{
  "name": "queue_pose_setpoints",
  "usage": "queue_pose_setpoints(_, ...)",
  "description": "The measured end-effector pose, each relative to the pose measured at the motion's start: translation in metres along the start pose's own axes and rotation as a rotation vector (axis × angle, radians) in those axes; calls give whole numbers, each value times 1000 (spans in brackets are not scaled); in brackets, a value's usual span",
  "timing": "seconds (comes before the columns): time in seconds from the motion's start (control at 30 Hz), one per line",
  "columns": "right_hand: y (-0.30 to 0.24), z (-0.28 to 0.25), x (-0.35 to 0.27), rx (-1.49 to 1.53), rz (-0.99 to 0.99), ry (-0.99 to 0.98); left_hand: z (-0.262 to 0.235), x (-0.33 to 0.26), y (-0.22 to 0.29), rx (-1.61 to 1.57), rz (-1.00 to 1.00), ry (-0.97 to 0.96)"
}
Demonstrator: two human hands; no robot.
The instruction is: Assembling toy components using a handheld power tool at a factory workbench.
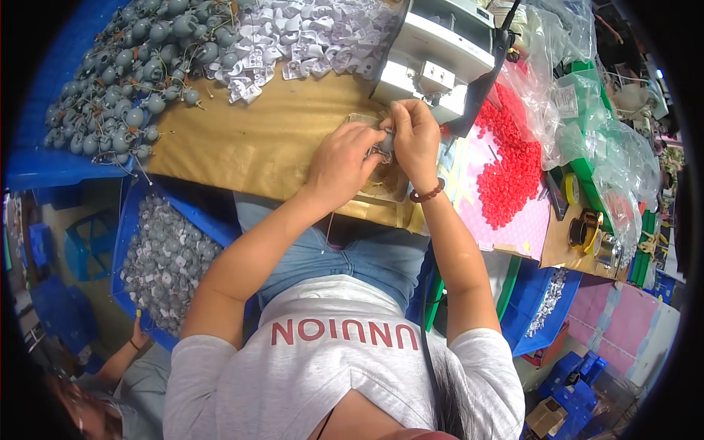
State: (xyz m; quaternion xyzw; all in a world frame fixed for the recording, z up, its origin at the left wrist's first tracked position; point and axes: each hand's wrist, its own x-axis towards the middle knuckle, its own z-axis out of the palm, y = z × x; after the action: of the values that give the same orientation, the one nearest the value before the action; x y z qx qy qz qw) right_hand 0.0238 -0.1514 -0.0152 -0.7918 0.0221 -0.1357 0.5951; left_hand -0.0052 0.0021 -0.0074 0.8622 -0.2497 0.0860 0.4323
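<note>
Together, both hands (340,161) (416,141) gripped a rounded grey part (387,143). Shiny red pieces (507,180) lay heaped to their right.

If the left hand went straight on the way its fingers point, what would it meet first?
Probably the small grey round part, right by the fingertips of the left hand, with the right hand just beyond; depth is unclear in this single view.

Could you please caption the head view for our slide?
Left hand and right hand handle a small grey part near heaped red pieces.
</note>
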Motion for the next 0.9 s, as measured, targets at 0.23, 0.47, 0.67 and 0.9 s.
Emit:
queue_pose_setpoints(0.23, -2, 9, 1, -72, 9, 74, -3, -1, 0, 3, 1, -9)
queue_pose_setpoints(0.47, -4, 11, 0, -86, 43, 127, -1, -3, -1, -25, 8, 2)
queue_pose_setpoints(0.67, -9, 7, -1, 47, 56, 115, 0, -6, 0, -42, 25, 44)
queue_pose_setpoints(0.9, 16, -63, -10, 333, 207, -160, -64, -50, -42, -840, -576, 460)
